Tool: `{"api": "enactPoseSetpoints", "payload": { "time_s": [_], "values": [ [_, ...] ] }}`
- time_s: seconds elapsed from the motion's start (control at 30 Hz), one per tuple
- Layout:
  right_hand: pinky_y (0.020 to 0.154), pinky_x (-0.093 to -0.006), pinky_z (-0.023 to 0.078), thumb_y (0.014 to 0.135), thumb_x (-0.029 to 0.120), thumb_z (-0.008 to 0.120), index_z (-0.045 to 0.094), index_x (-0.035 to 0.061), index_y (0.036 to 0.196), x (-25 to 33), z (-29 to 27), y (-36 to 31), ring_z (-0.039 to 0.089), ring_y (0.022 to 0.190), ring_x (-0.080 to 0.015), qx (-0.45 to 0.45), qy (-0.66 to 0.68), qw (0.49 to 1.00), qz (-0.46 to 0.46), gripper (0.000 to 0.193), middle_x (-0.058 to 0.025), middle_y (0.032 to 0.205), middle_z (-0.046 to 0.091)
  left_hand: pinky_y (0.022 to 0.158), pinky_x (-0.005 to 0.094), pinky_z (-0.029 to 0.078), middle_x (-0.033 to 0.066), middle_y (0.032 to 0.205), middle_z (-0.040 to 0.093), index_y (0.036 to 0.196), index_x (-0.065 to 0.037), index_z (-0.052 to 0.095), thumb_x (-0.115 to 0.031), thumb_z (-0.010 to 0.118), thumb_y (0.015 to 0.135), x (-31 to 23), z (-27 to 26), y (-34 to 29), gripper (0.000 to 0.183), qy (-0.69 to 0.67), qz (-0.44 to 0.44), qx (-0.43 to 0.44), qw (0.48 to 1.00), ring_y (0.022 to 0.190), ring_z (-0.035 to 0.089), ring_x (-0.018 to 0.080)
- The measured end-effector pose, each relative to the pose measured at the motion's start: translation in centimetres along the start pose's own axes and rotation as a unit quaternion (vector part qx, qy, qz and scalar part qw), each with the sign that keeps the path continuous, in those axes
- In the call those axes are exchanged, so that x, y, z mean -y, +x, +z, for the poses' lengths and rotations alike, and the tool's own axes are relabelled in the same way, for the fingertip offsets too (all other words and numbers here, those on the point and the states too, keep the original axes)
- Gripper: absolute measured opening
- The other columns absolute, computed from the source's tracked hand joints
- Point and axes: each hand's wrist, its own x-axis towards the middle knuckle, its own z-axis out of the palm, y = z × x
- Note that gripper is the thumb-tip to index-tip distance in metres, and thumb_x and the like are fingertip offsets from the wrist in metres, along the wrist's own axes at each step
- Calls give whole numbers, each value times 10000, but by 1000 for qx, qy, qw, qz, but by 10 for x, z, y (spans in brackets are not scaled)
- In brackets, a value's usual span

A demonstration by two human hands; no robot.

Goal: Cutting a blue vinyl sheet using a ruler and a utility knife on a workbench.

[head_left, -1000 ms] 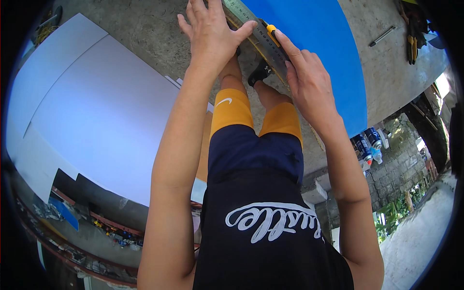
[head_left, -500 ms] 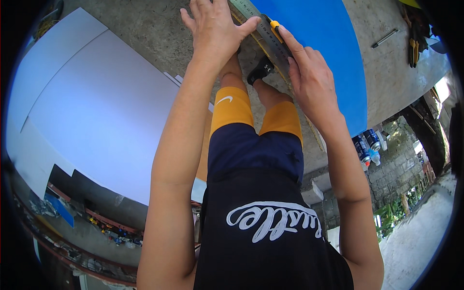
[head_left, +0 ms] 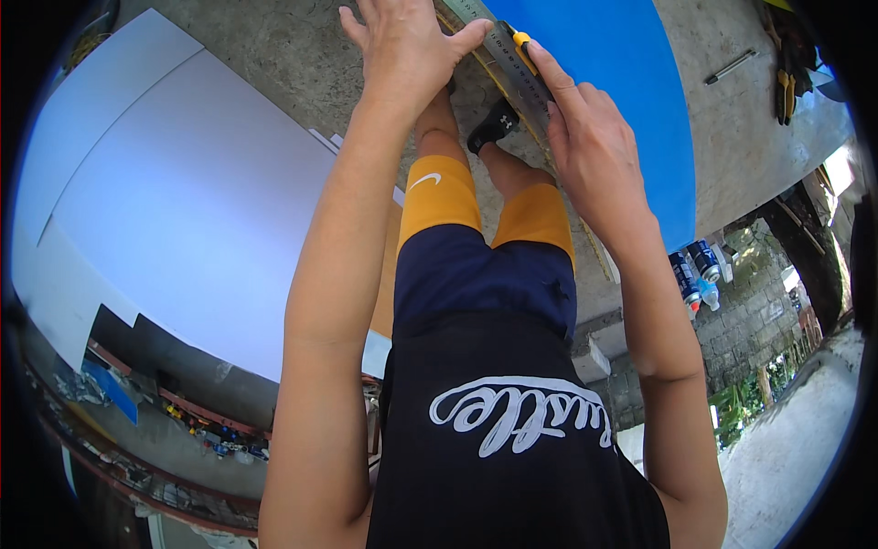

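Observation:
My right hand [head_left: 594, 151] grips a yellow and black utility knife [head_left: 522, 53], with the index finger stretched along its top. The knife's front end lies against a long metal ruler [head_left: 506, 66]. This ruler runs along the near left edge of a bright blue sheet [head_left: 608, 82]. My left hand [head_left: 402, 46] is spread out at the top of the view, its thumb reaching to the ruler. Some of its fingertips are cut off by the picture's edge. The blade itself is too small to make out.
White sheets [head_left: 183, 201] lie at the left. On the grey surface at right are a pen-like metal tool [head_left: 732, 67] and dark gloves or tools [head_left: 784, 87]. Spray cans [head_left: 684, 277] stand below the blue sheet. My foot [head_left: 494, 126] is beneath the ruler.
The view has shifted very slightly. The knife and both hands keep nearly the same place along the ruler.

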Motion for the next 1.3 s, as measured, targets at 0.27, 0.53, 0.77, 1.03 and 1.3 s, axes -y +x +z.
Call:
{"api": "enactPoseSetpoints", "payload": {
  "time_s": [0.27,0.53,0.77,1.03,1.3],
  "values": [
    [782,-451,495,960,18,577,450,242,1552,-9,-8,-28,577,823,-305,15,5,1000,13,646,-126,850,533,1201,670,128,137,1693,142,1610,-70,243,-362,818,800,-5,-6,-1,1036,-16,-10,15,1000,1525,204,397],
    [779,-447,491,872,-7,651,435,190,1562,-15,-5,-37,562,809,-326,18,-4,1000,4,750,-136,854,545,1193,667,155,186,1647,197,1592,-105,288,-354,816,798,-11,15,-33,986,-42,7,-48,998,1503,234,399],
    [771,-441,486,828,56,738,433,195,1564,-17,-5,-35,565,805,-321,25,-9,1000,-4,809,-135,851,544,1149,727,173,209,1602,211,1578,-168,329,-433,872,712,-36,44,-79,1056,-39,38,-34,998,1478,271,431],
    [765,-437,486,842,42,712,435,184,1563,-21,-8,-48,565,794,-318,17,-17,1000,-14,785,-134,835,541,1178,683,169,197,1630,212,1592,-136,302,-350,844,759,-46,35,-77,1016,-35,-16,0,999,1496,235,410],
    [768,-446,483,887,-31,615,442,183,1559,-34,-19,-86,556,802,-318,48,-17,999,17,726,-132,843,519,1158,721,147,204,1610,195,1587,-163,315,-477,837,750,-38,42,-76,1035,-30,35,-30,998,1473,290,425]
  ]
}}
